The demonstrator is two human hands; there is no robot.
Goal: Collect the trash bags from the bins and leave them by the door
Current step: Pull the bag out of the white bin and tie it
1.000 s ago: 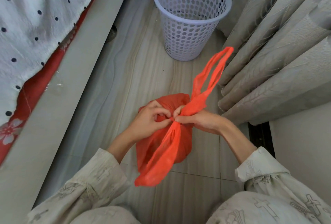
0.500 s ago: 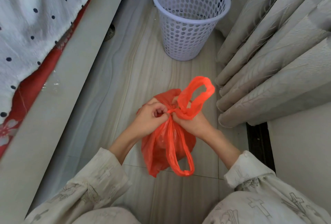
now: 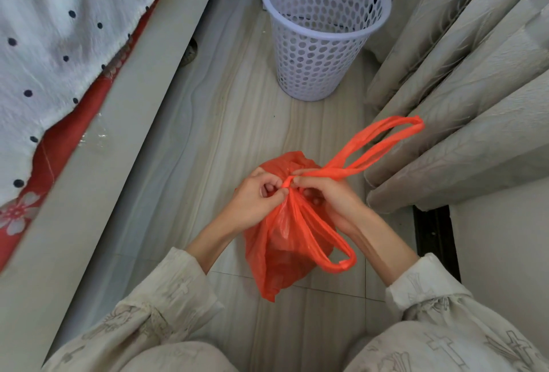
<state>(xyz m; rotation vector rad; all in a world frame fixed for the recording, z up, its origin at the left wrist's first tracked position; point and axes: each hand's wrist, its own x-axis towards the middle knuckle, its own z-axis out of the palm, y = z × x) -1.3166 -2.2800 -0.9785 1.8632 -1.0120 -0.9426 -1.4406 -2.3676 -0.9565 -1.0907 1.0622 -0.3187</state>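
An orange plastic trash bag [image 3: 285, 252] hangs in front of me above the tiled floor, gathered at its neck. My left hand [image 3: 255, 202] pinches the neck from the left. My right hand [image 3: 329, 196] grips one handle right at the knot. That handle loop [image 3: 383, 142] stretches up and to the right towards the curtain. The other handle loop [image 3: 332, 249] droops down over the bag's front. A white perforated bin [image 3: 320, 38] stands on the floor farther ahead, with no bag in it.
A bed with a pale frame [image 3: 124, 122] and a dotted white cover [image 3: 59, 38] runs along the left. Heavy beige curtains [image 3: 463, 83] hang along the right. The floor strip [image 3: 225, 122] between them is narrow. A dark floor track [image 3: 433, 235] lies at the right.
The upper handle loop, curled short above my hands half a second ago, is now pulled out long to the right. Both hands stay together at the bag's neck.
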